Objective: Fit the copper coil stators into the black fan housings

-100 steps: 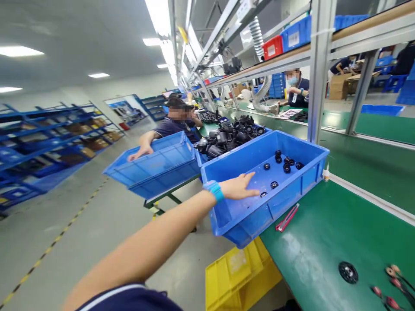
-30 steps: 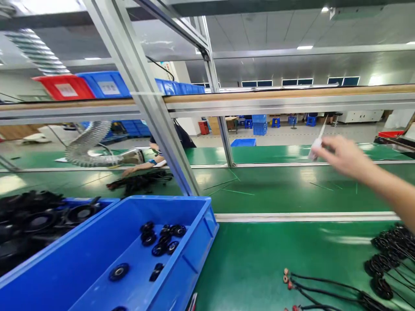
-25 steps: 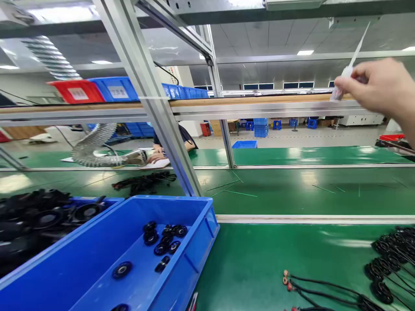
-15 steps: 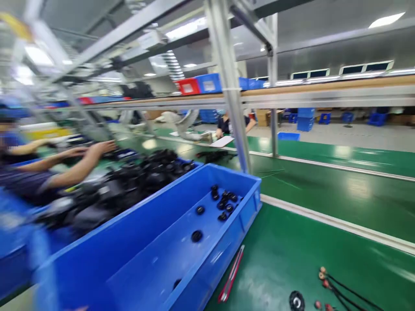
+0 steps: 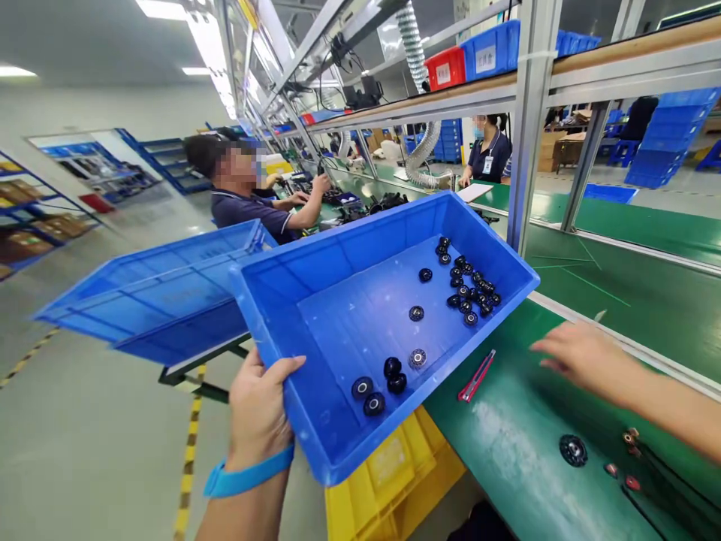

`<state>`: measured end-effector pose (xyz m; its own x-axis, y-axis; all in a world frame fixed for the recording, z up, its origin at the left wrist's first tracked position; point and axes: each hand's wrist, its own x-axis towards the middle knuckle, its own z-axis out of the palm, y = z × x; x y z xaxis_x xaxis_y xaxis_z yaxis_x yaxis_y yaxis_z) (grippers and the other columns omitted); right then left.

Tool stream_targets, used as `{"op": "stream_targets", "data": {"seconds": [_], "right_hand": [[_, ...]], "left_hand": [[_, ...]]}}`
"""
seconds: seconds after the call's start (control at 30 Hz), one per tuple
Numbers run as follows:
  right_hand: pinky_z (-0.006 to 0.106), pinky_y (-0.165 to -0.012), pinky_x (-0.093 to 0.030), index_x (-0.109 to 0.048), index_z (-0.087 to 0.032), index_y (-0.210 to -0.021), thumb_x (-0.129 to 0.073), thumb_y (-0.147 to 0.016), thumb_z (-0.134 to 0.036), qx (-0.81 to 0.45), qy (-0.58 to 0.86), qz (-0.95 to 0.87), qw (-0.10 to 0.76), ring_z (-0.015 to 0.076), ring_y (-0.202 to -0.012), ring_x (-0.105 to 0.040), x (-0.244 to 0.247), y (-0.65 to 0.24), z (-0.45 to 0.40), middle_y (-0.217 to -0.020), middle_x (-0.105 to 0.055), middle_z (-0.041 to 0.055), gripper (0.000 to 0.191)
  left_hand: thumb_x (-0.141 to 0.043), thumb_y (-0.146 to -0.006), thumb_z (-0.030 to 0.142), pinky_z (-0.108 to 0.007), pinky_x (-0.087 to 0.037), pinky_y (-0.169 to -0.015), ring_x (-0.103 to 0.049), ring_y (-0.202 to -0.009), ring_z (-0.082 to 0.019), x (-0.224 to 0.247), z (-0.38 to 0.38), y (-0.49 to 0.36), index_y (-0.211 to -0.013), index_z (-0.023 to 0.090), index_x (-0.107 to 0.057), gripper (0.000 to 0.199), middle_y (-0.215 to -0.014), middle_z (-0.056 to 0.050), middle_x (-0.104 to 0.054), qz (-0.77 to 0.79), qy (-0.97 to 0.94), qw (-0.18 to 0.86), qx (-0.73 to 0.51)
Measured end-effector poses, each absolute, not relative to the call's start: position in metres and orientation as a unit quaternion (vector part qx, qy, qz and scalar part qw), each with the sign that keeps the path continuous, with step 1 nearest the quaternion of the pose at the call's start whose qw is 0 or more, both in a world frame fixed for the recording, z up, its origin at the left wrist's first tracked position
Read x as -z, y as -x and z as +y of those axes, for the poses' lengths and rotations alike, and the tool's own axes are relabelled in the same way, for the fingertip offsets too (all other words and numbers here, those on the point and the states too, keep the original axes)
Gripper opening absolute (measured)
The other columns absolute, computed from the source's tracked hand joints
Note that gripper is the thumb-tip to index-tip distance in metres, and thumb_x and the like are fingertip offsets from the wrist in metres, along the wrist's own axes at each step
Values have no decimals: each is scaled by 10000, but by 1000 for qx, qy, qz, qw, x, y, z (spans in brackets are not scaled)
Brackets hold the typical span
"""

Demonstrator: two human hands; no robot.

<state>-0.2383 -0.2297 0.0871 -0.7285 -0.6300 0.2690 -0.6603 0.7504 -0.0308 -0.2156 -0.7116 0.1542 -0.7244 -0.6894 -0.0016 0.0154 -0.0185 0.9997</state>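
My left hand (image 5: 262, 406), with a blue band on its wrist, grips the near left end of a blue plastic bin (image 5: 383, 293), thumb over the rim. The bin sits tilted, its far right end by the green tabletop. Inside lie several small round black wheel-like parts (image 5: 470, 289), mostly bunched at the far right end; a few (image 5: 375, 403) are near my left hand. To the right of the bin my right hand (image 5: 583, 357) is over the tabletop, fingers stretched out, holding nothing I can see. A red utility knife (image 5: 477, 376) lies between it and the bin.
On the green table (image 5: 507, 458) lie a black wheel-like part (image 5: 573, 451) and black cables (image 5: 670, 466). Yellow bins (image 5: 388, 469) stand below the blue bin, and blue crates (image 5: 169, 293) to the left. A metal post (image 5: 532, 135) rises behind. Co-workers sit further along the line.
The view has swung left. The bin now appears tilted, with more black parts showing in it. My left hand on its end and my right hand over the table have come into view.
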Motion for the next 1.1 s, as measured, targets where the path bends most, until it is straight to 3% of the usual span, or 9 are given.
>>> {"op": "stream_targets", "data": {"seconds": [0.17, 0.3, 0.5, 0.63, 0.73, 0.93, 1.1], "right_hand": [[346, -821, -612, -662, -178, -1220, -629, -1045, -399, -55, -386, -919, 60, 154, -899, -671, 0, 245, -349, -1101, -690, 60, 284], [345, -843, -599, -683, -183, -1083, -619, -1046, -427, -56, -371, -926, 48, 148, -893, -657, 17, 232, -337, -1063, -693, 55, 255], [319, -746, -558, -645, -164, -993, -630, -1025, -487, -77, -222, -969, 72, 131, -752, -599, -9, 201, -225, -863, -626, 4, 324], [272, -643, -495, -625, -173, -1055, -585, -1040, -501, -117, -81, -984, 104, 109, -666, -530, -28, 209, -178, -853, -605, -4, 330], [259, -604, -482, -626, -164, -1093, -560, -1053, -528, -151, -6, -982, 110, 96, -607, -501, -39, 231, -166, -811, -587, -18, 373], [377, -808, -600, -599, -171, -1339, -616, -1020, -565, -199, 45, -973, 111, 178, -896, -667, -77, 304, -188, -1115, -675, 71, 507], [430, -912, -603, -634, -170, -1289, -644, -1019, -504, -190, 73, -975, 87, 214, -1045, -675, -98, 361, -214, -1224, -668, 95, 430]], "left_hand": [[-791, -475, 258, -297, -598, -631, -649, -634, -157, -152, -708, 207, -1038, 206, -646, 584, -807, 44, -727, -647, -234, 295, 663], [-804, -513, 289, -295, -604, -684, -670, -709, -165, -147, -701, 194, -1086, 200, -653, 599, -889, 25, -731, -655, -211, 310, 657], [-821, -628, 348, -401, -627, -850, -687, -849, -207, -134, -688, 170, -1245, 220, -637, 657, -1054, -22, -731, -699, -146, 377, 590], [-827, -646, 374, -540, -579, -1009, -692, -995, -280, -132, -678, 160, -1377, 210, -580, 788, -1206, -86, -707, -733, -117, 398, 540], [-820, -665, 389, -563, -562, -1034, -677, -1090, -324, -129, -673, 151, -1435, 188, -535, 845, -1278, -127, -677, -762, -94, 411, 492], [-802, -708, 405, -525, -549, -1062, -650, -1154, -330, -100, -670, 136, -1466, 170, -480, 857, -1328, -151, -623, -794, -54, 441, 416], [-766, -753, 411, -491, -550, -1074, -662, -1144, -301, -68, -672, 144, -1462, 180, -444, 812, -1324, -145, -608, -795, -67, 449, 403]]}}
